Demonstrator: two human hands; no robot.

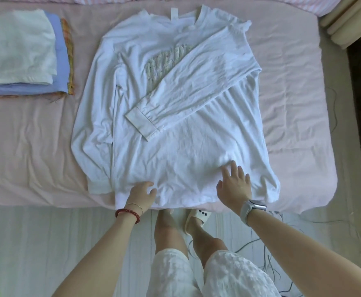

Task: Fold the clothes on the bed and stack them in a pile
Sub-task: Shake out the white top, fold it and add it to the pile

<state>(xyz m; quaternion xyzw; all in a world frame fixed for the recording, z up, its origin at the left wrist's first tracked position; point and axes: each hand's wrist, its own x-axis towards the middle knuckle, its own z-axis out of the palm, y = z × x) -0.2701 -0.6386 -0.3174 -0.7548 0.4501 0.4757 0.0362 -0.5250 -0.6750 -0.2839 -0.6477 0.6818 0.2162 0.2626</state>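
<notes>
Right now the bed [36, 146], under its pink sheet, carries everything. Spread across the middle of it lies a white long-sleeved shirt [175, 136], neck at the far side, hem at the near edge. One sleeve [192, 86] is already laid slantwise over the chest, its cuff pointing down to the left; the other sleeve [94, 116] lies down the shirt's left side. At the far left sits the pile [23, 54] of folded clothes, white on top, blue beneath, a checked piece at the bottom, well apart from the shirt.

The left hand [142, 195] rests on the hem with its fingers curled toward the cloth; whether it actually pinches the fabric I cannot tell. The right hand [235, 181] lies flat on the lower right of the shirt, fingers straight and apart, pressing.

To my eye the step is smoothing before the next fold. It would go best by stroking wrinkles outward, bringing the left sleeve across, then folding the hem up evenly.
</notes>
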